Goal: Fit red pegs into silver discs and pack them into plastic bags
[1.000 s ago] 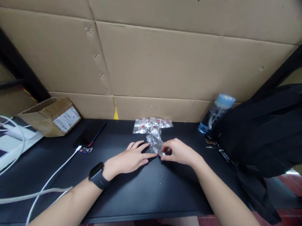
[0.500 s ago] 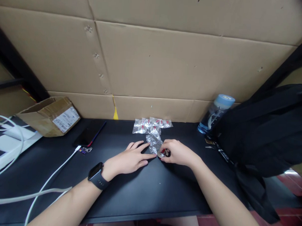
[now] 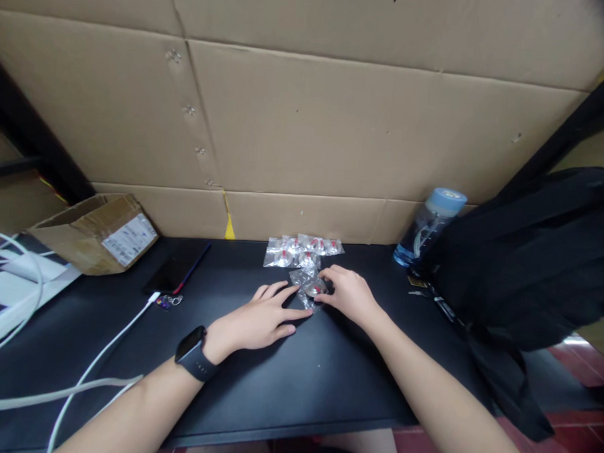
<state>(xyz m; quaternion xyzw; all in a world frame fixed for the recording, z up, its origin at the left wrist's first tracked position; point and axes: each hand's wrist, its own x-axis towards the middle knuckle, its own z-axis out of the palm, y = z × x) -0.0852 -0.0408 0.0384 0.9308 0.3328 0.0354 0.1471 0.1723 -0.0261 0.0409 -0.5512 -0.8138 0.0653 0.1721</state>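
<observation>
My left hand [image 3: 260, 319] lies flat on the black table [image 3: 285, 379], fingers stretched out, its fingertips holding down the edge of a clear plastic bag [image 3: 305, 285]. My right hand [image 3: 346, 292] rests just right of that bag, its fingers pinched on a small silver and red part at the bag's mouth. Behind them, against the cardboard wall, lie several small clear packets [image 3: 301, 248] with red-marked parts inside. A black watch [image 3: 192, 352] is on my left wrist.
A blue-capped water bottle [image 3: 429, 225] and a black backpack [image 3: 525, 256] stand at the right. A phone [image 3: 177, 266], keys [image 3: 166, 301], a white cable [image 3: 96, 364] and an open cardboard box [image 3: 94, 231] lie at the left.
My right hand has moved away from me and leftward with the small part, from the table beside the bag up to the bag's opening. My left hand has stayed put.
</observation>
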